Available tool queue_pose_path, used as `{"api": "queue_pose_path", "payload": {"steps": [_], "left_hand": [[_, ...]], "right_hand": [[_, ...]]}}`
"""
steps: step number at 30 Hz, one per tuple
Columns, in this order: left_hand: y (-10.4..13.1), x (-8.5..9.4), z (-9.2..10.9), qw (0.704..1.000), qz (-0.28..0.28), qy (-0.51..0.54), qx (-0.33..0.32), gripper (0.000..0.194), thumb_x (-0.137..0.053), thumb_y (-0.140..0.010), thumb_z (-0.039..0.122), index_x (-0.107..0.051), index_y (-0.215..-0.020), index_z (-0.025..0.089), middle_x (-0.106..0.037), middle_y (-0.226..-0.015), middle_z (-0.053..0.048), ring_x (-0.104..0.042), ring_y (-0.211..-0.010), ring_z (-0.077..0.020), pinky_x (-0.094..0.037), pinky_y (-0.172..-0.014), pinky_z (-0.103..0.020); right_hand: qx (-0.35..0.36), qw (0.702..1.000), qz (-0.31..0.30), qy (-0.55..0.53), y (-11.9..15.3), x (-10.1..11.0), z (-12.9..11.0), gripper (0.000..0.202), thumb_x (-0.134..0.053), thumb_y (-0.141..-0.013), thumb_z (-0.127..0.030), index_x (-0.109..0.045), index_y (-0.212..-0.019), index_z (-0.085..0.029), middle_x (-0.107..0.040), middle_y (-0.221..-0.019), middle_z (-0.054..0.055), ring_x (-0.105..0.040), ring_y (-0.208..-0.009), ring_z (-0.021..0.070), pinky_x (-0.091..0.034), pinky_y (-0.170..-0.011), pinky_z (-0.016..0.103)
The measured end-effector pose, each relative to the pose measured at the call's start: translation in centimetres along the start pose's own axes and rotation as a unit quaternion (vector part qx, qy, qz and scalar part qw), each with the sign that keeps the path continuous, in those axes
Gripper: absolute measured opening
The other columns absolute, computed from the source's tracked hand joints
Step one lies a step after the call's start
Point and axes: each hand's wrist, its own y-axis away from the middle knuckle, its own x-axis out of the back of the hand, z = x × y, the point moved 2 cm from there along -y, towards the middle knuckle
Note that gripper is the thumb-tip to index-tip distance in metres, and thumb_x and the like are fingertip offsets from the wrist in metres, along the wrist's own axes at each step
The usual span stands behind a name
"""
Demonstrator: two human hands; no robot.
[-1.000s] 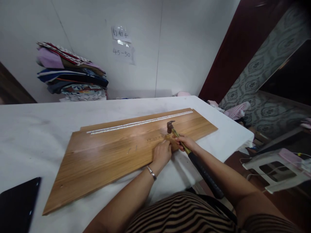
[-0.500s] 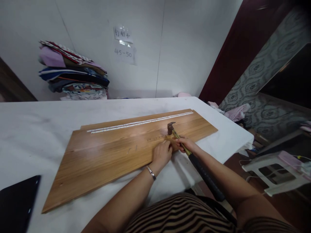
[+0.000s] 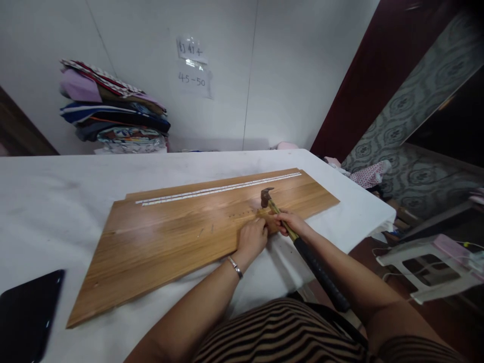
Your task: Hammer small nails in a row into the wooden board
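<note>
My right hand (image 3: pixel 290 223) is closed around the shaft of a claw hammer (image 3: pixel 312 264), well above its black grip. The rusty hammer head is low over a wooden board (image 3: pixel 151 247). Just to the left, my left hand (image 3: pixel 252 237) rests on the board with its fingers curled together near the hammer head. Whatever is between those fingers is hidden. A short row of small dark marks or nails (image 3: pixel 239 215) runs left from the hammer head. Two thin nails (image 3: pixel 200 233) appear to lie loose on the board further left.
Two white measuring strips (image 3: pixel 223 189) run along the board's far side. A black tablet-like object (image 3: pixel 30 315) lies at the white table's (image 3: pixel 83 176) left front. Folded cloths (image 3: pixel 113 108) are stacked against the wall. A white stool (image 3: pixel 434 267) stands right of the table.
The view has shifted very slightly. Both hands and the hammer are in nearly the same place over the board.
</note>
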Motion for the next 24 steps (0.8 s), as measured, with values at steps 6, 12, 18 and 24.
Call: {"api": "queue_pose_path", "payload": {"steps": [6,12,18,24], "left_hand": [[0.1,0.2,0.1,1.0,0.003,-0.003,0.0,0.013,-0.046,-0.086,0.016,-0.059,-0.085,0.018,-0.066,-0.092,-0.006,-0.061,-0.089,-0.0188,-0.044,-0.075,-0.029],[0.1,0.0,0.0,1.0,-0.001,0.0,0.001,0.015,-0.045,-0.086,0.016,-0.059,-0.085,0.018,-0.065,-0.092,-0.006,-0.06,-0.09,-0.0189,-0.044,-0.077,-0.029],[0.0,0.2,0.0,1.0,-0.008,0.014,0.014,0.016,-0.046,-0.086,0.019,-0.061,-0.087,0.018,-0.067,-0.094,-0.006,-0.061,-0.09,-0.0187,-0.044,-0.078,-0.029],[-0.8,1.2,-0.4,0.994,-0.052,0.091,0.038,0.02,-0.049,-0.084,0.023,-0.067,-0.092,0.02,-0.07,-0.094,-0.004,-0.063,-0.084,-0.0176,-0.046,-0.074,-0.027]], "right_hand": [[-0.003,1.0,0.0,0.0,-0.1,-0.1,0.1,0.029,-0.063,-0.06,-0.028,-0.052,-0.084,-0.017,-0.047,-0.047,-0.009,-0.037,-0.028,0.0051,-0.025,-0.027,0.018],[-0.006,1.0,-0.004,-0.002,0.1,0.0,0.0,0.028,-0.063,-0.062,-0.028,-0.052,-0.085,-0.017,-0.047,-0.047,-0.009,-0.036,-0.029,0.0048,-0.024,-0.028,0.018],[-0.001,1.0,0.006,0.002,0.1,-0.1,0.0,0.03,-0.063,-0.06,-0.029,-0.053,-0.086,-0.017,-0.047,-0.048,-0.009,-0.036,-0.028,0.0048,-0.024,-0.027,0.018],[-0.01,1.0,-0.007,-0.009,0.3,0.5,0.4,0.034,-0.063,-0.059,-0.03,-0.055,-0.089,-0.017,-0.045,-0.046,-0.01,-0.034,-0.028,0.0047,-0.022,-0.027,0.018]]}}
